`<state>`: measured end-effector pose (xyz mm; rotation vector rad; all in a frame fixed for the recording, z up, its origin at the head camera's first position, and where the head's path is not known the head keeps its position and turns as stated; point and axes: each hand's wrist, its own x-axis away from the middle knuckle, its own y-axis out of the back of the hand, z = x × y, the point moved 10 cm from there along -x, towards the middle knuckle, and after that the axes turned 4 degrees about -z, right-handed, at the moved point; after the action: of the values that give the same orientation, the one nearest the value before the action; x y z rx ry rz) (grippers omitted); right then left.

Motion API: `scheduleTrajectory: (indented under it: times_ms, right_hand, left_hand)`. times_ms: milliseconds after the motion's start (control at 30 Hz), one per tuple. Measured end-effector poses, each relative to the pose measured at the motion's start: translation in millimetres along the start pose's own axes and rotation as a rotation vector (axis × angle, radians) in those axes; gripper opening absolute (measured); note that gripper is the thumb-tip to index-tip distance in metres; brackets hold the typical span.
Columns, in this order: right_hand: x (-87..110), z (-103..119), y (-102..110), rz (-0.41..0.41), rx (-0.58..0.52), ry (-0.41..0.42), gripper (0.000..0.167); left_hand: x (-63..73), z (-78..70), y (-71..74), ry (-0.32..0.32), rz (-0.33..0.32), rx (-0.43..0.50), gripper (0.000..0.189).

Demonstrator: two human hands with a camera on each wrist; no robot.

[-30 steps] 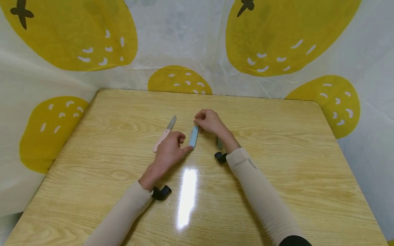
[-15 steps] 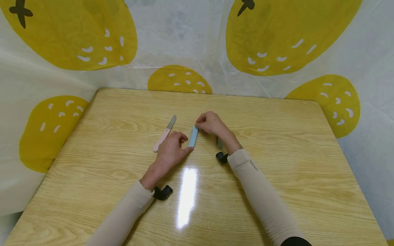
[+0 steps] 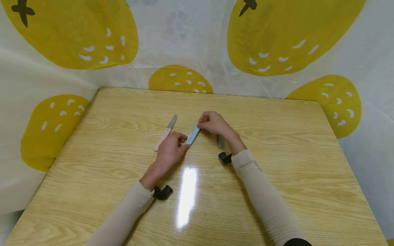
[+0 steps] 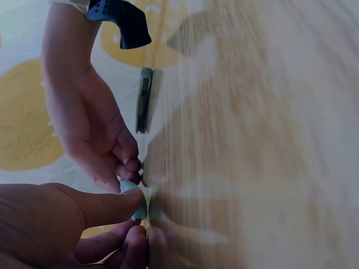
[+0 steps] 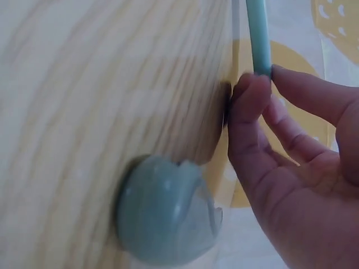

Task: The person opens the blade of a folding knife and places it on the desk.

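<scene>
In the head view a light blue folding knife (image 3: 193,134) slants between the two hands, with no blade showing out of its handle. My left hand (image 3: 170,150) holds its near end; in the left wrist view the thumb (image 4: 120,206) lies against the handle and the other fingers curl beneath. The right hand (image 3: 213,123) pinches the far end between thumb and fingertips, as the right wrist view shows with the handle (image 5: 258,36) rising out of the grip. Just left of my left hand lies a pink-handled knife (image 3: 162,138), its blade unfolded and pointing away.
A grey-green folding knife (image 3: 221,141) lies on the wooden table (image 3: 277,143) under the right forearm, partly hidden in the head view. A black camera mount (image 3: 163,192) sits at the left wrist, another (image 3: 225,158) at the right. A lemon-print cloth (image 3: 184,41) hangs behind the table.
The light blue knife has turned, its far end swinging right with the right hand and its near end shifting slightly left. The left fingers have closed in on the near end.
</scene>
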<state>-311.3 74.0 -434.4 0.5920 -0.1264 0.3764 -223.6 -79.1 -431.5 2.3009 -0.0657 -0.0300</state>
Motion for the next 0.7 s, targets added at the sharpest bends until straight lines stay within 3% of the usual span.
scheduleTrajectory:
  times_ms: [367, 700]
  right_hand:
    - [3.2, -3.7, 1.8, 0.081, -0.232, -0.002, 0.029]
    - [6.8, -5.2, 9.0, 0.101, -0.290, 0.003, 0.033]
  left_hand:
    - [-3.8, 2.4, -1.8, 0.009, 0.012, 0.149, 0.027]
    - [-5.7, -1.0, 0.9, 0.015, 0.023, 0.305, 0.030]
